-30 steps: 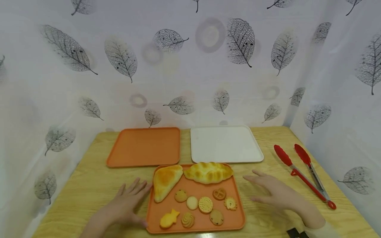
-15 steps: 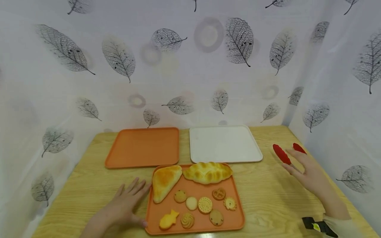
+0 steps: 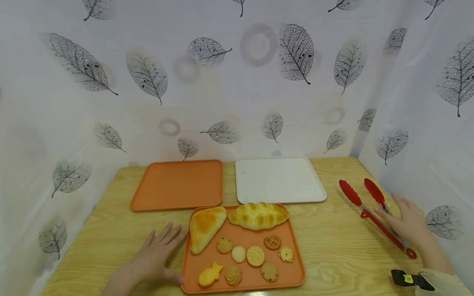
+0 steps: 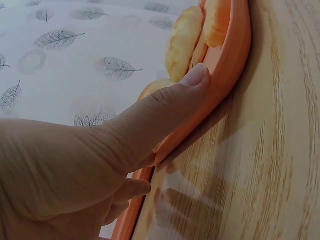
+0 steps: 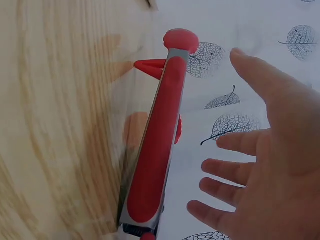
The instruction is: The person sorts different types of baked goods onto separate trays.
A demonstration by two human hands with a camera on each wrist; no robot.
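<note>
My left hand lies with spread fingers at the left edge of the near orange tray; in the left wrist view its thumb rests against the tray's rim. That tray holds a triangular bread, a braided loaf, a fish-shaped cookie and several round cookies. My right hand is over the far handle of the red and steel tongs, overlapping it in the head view. The right wrist view shows the tongs' red grip apart from the extended thumb and fingers. The tongs are spread wide on the table.
Behind the near tray are a bare orange tray on the left and a bare white tray on the right. A leaf-patterned curtain encloses the wooden table at the back and sides.
My right hand has moved right, from beside the near tray, across above the tongs, to their far handle. My left hand stays at the tray's edge.
</note>
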